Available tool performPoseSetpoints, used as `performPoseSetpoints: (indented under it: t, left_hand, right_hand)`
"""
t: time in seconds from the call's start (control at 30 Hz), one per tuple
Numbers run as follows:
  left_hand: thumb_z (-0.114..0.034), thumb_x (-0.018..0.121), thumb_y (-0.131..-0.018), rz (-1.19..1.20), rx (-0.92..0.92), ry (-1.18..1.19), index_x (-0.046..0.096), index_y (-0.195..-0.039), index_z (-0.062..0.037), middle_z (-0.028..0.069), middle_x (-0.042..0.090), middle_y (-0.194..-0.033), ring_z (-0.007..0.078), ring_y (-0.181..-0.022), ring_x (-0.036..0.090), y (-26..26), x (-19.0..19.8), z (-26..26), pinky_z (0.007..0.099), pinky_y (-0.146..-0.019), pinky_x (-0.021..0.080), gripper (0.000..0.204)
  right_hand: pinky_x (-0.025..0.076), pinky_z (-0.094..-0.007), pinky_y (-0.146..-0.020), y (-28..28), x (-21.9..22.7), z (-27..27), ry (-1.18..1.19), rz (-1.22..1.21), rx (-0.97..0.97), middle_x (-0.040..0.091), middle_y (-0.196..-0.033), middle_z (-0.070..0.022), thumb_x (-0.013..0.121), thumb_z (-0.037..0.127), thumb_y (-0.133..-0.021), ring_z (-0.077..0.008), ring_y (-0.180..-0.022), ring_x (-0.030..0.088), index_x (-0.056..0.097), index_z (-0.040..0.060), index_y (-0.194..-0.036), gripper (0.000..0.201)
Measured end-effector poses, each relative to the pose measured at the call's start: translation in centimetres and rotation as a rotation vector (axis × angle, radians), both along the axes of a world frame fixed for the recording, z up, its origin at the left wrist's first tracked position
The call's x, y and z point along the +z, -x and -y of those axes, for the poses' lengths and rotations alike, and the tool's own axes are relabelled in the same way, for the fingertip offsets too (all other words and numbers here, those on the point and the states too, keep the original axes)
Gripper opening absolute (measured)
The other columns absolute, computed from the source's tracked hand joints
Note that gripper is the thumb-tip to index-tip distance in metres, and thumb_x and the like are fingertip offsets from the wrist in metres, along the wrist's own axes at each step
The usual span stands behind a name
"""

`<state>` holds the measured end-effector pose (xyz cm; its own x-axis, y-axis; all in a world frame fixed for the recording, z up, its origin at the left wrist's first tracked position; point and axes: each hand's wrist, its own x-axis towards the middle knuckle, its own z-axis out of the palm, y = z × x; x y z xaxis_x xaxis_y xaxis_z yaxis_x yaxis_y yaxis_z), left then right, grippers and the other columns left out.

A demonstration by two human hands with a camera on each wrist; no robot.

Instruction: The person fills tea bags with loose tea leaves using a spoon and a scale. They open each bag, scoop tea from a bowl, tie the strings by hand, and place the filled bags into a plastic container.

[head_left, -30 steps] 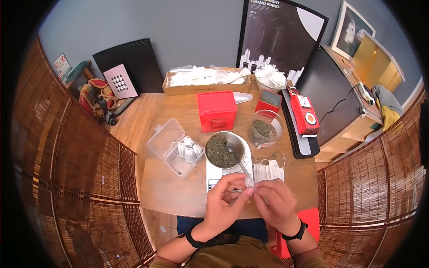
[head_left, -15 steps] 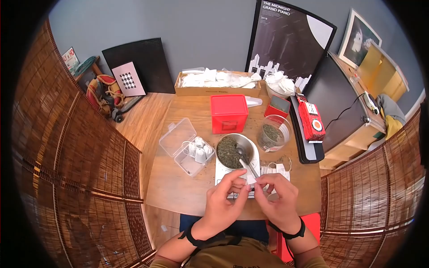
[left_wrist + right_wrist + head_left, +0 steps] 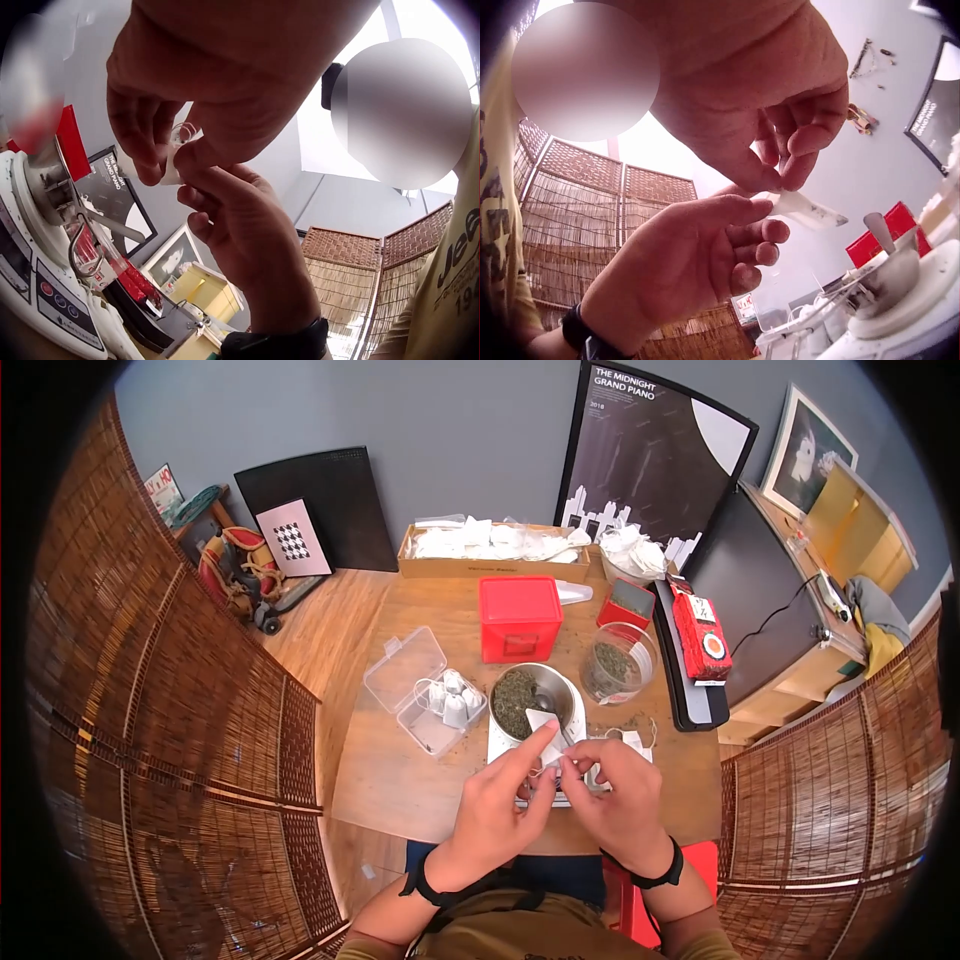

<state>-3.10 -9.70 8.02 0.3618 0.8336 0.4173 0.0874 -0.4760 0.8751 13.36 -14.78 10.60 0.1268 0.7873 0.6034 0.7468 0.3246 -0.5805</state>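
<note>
Both hands pinch a small white tea bag (image 3: 541, 722) with their fingertips, in front of the pot. My left hand (image 3: 500, 805) holds it with thumb and fingers, while my right hand (image 3: 622, 792) pinches its near end. In the right wrist view, dark bits show inside the far corner of the tea bag (image 3: 814, 211). Thin string loops (image 3: 182, 132) stand out by the fingers in the left wrist view. Just beyond the hands, a steel pot (image 3: 566, 690) of dried leaves sits on a white scale (image 3: 495, 744), a spoon (image 3: 544, 701) leaning in it.
An open clear box (image 3: 402, 660) with several filled bags lies left of the scale. Flat white bags (image 3: 636, 744) lie to its right. Behind stand a red canister (image 3: 520, 620), a clear tub of leaves (image 3: 648, 650) and a cardboard tray (image 3: 490, 568) of white bags.
The tea bag, earlier mostly covered by fingers, now sticks out past the left fingertips toward the pot. My left index finger has straightened. The whole head view has shifted slightly.
</note>
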Motion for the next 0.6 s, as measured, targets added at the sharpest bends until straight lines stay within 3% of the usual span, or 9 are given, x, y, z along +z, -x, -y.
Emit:
performPoseSetpoints:
  t: [0.23, 0.4, 0.47, 0.53, 0.6]
  left_hand:
    - [0.001, 0.078, -0.1, 0.027, 0.052, 0.064, 0.079, -0.119, 0.0059, 0.0182, 0.082, -0.104, 0.0173, -0.087, 0.082, 0.1, -0.5, 0.4, 0.0283, -0.071, 0.063, 0.02]
    - [0.001, 0.075, -0.103, 0.184, 0.065, 0.226, 0.078, -0.121, 0.0056, 0.0149, 0.083, -0.104, 0.0165, -0.087, 0.081, 0.4, -1.8, 0.3, 0.0287, -0.074, 0.064, 0.019]
    - [0.002, 0.074, -0.104, 0.239, 0.075, 0.277, 0.078, -0.121, 0.0063, 0.0136, 0.083, -0.104, 0.0166, -0.089, 0.081, 0.5, -1.9, -0.1, 0.0288, -0.074, 0.065, 0.019]
    - [0.0, 0.074, -0.105, 0.354, 0.092, 0.469, 0.078, -0.122, 0.0059, 0.0115, 0.081, -0.101, 0.0185, -0.094, 0.081, 0.4, -2.0, -0.9, 0.0283, -0.073, 0.065, 0.018]
    - [-0.003, 0.074, -0.106, 0.345, 0.083, 0.53, 0.078, -0.12, 0.0037, 0.0104, 0.08, -0.099, 0.0168, -0.094, 0.08, 0.3, -1.6, -1.1, 0.0265, -0.069, 0.063, 0.016]
  right_hand:
    - [0.057, -0.0386, -0.061, -0.5, 1.2, 0.0, 0.086, 0.005, 0.021, 0.073, -0.084, -0.0104, 0.083, 0.002, -0.088, -0.0266, -0.071, 0.074, 0.071, 0.004, -0.098, 0.016]
    - [0.058, -0.038, -0.064, -0.1, 2.2, -0.2, 0.109, 0.028, 0.051, 0.074, -0.089, -0.0078, 0.083, 0.006, -0.09, -0.027, -0.077, 0.075, 0.072, 0.0054, -0.104, 0.018]
    - [0.056, -0.0334, -0.061, 1.6, 4.9, 0.3, -0.127, 0.07, 0.185, 0.075, -0.089, -0.0058, 0.086, 0.005, -0.086, -0.0234, -0.075, 0.075, 0.077, 0.0048, -0.103, 0.02]
    - [0.055, -0.0338, -0.062, 3.6, 6.2, 2.3, -0.155, 0.062, 0.542, 0.075, -0.094, -0.0063, 0.089, 0.005, -0.083, -0.0251, -0.076, 0.073, 0.077, 0.0049, -0.106, 0.025]
    - [0.054, -0.0291, -0.074, 5.2, 9.1, 4.0, -0.176, 0.107, 0.732, 0.066, -0.116, -0.0054, 0.079, 0.026, -0.092, -0.0183, -0.096, 0.066, 0.071, 0.014, -0.132, 0.043]
